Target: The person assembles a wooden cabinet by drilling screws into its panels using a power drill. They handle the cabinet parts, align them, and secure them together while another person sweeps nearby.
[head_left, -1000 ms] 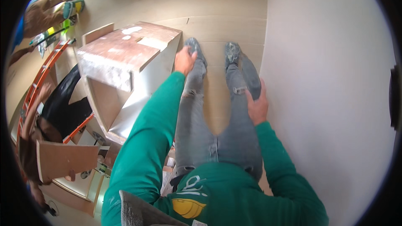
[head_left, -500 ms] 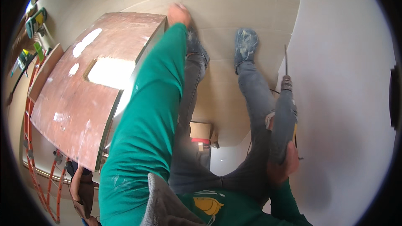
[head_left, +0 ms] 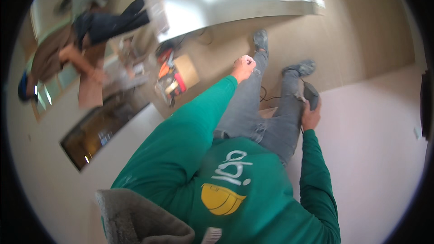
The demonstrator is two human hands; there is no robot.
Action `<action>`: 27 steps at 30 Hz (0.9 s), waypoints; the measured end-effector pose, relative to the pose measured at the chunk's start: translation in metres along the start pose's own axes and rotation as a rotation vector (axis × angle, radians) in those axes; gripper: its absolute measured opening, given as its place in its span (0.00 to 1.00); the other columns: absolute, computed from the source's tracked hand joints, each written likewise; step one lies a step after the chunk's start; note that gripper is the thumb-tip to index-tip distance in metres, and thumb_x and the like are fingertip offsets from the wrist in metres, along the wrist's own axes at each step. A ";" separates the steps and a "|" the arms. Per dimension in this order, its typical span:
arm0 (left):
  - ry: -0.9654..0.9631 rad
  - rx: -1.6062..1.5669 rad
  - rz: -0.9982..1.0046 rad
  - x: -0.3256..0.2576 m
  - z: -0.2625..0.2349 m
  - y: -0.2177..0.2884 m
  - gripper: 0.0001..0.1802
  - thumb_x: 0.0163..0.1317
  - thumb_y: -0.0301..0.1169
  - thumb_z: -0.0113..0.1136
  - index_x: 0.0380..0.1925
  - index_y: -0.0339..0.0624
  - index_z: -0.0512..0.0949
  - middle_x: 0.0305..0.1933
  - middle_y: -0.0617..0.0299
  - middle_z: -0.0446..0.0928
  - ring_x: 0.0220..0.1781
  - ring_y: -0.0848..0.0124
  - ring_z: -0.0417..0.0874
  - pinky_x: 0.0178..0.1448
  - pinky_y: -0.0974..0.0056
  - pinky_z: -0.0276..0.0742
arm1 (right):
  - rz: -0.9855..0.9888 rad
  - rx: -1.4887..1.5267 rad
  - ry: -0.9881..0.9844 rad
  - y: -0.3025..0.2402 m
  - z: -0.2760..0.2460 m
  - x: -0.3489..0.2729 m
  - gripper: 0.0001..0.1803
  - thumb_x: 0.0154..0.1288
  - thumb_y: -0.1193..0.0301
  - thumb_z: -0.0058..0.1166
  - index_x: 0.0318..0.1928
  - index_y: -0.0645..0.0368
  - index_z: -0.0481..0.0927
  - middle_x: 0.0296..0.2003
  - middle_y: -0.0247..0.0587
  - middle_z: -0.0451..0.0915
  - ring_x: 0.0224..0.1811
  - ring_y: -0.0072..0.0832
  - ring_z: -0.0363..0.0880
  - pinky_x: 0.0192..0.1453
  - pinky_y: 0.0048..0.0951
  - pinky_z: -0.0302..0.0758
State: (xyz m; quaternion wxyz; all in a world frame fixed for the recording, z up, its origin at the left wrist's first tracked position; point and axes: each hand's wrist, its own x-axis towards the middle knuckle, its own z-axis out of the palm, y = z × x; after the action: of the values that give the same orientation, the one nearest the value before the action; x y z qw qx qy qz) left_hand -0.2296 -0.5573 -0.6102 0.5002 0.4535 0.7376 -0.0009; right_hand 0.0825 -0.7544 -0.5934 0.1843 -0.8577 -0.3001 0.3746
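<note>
My right hand (head_left: 311, 116) is wrapped round a dark power drill (head_left: 310, 96) beside my right leg. The drill points away from me, and its bit cannot be made out in this view. My left hand (head_left: 244, 68) is held out in front of me over my left leg, its fingers curled together. Whether something small is in those fingers is hidden.
Ahead stands a large pale box-like piece (head_left: 226, 4). An open box of tools (head_left: 172, 81) sits on the floor at the left. Farther left a person (head_left: 58, 58) bends over a board (head_left: 91, 79). A pale wall (head_left: 370, 122) runs along my right.
My view has swung round to the left, bringing the tool box and the other person into sight. My left hand has come away from the reddish panel's edge; the drill stays in my right hand.
</note>
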 end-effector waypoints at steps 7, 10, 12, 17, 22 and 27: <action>0.367 -0.782 -0.299 -0.079 -0.141 -0.179 0.13 0.72 0.34 0.59 0.47 0.36 0.78 0.36 0.61 0.80 0.30 0.72 0.83 0.29 0.66 0.80 | 0.016 -0.124 -0.082 -0.029 -0.025 -0.004 0.35 0.71 0.54 0.62 0.72 0.54 0.68 0.55 0.65 0.83 0.57 0.60 0.82 0.59 0.50 0.78; 0.493 -0.974 -0.429 -0.099 -0.197 -0.266 0.11 0.71 0.35 0.60 0.45 0.38 0.78 0.36 0.61 0.80 0.31 0.69 0.84 0.32 0.64 0.82 | -0.064 -0.240 -0.026 -0.039 -0.011 -0.024 0.35 0.70 0.54 0.62 0.72 0.54 0.69 0.54 0.63 0.83 0.51 0.57 0.85 0.56 0.48 0.80; 0.538 -1.108 -0.468 -0.092 -0.225 -0.326 0.10 0.71 0.35 0.60 0.43 0.41 0.78 0.36 0.62 0.80 0.32 0.68 0.84 0.35 0.62 0.83 | -0.048 -0.250 -0.027 -0.038 -0.004 -0.028 0.35 0.71 0.56 0.63 0.72 0.55 0.69 0.47 0.57 0.85 0.39 0.48 0.86 0.46 0.44 0.82; 0.735 -1.331 -0.464 -0.092 -0.320 -0.444 0.09 0.70 0.33 0.57 0.44 0.42 0.81 0.45 0.58 0.82 0.53 0.65 0.85 0.62 0.52 0.83 | 0.097 -0.063 -0.075 -0.079 0.027 -0.107 0.33 0.71 0.62 0.64 0.72 0.52 0.67 0.24 0.33 0.76 0.15 0.20 0.70 0.15 0.26 0.68; 0.414 -1.249 -0.492 -0.124 -0.347 -0.525 0.37 0.78 0.39 0.46 0.82 0.49 0.47 0.77 0.53 0.66 0.71 0.58 0.73 0.76 0.53 0.69 | 0.088 0.031 -0.106 -0.145 0.040 -0.162 0.25 0.70 0.63 0.64 0.62 0.54 0.72 0.25 0.34 0.77 0.16 0.20 0.70 0.18 0.26 0.70; 0.364 -1.210 -0.534 -0.103 -0.311 -0.499 0.18 0.71 0.46 0.63 0.53 0.47 0.78 0.40 0.62 0.77 0.33 0.67 0.80 0.41 0.57 0.83 | 0.082 0.076 -0.131 -0.213 0.060 -0.205 0.32 0.70 0.63 0.65 0.69 0.54 0.68 0.29 0.36 0.79 0.18 0.21 0.73 0.19 0.27 0.73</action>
State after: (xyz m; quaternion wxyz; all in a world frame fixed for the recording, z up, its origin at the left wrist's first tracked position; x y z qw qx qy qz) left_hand -0.7845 -0.7783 -0.6049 0.5162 -0.1100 0.7672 0.3645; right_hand -0.1534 -0.7226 -0.4083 0.1811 -0.8354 -0.2620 0.4480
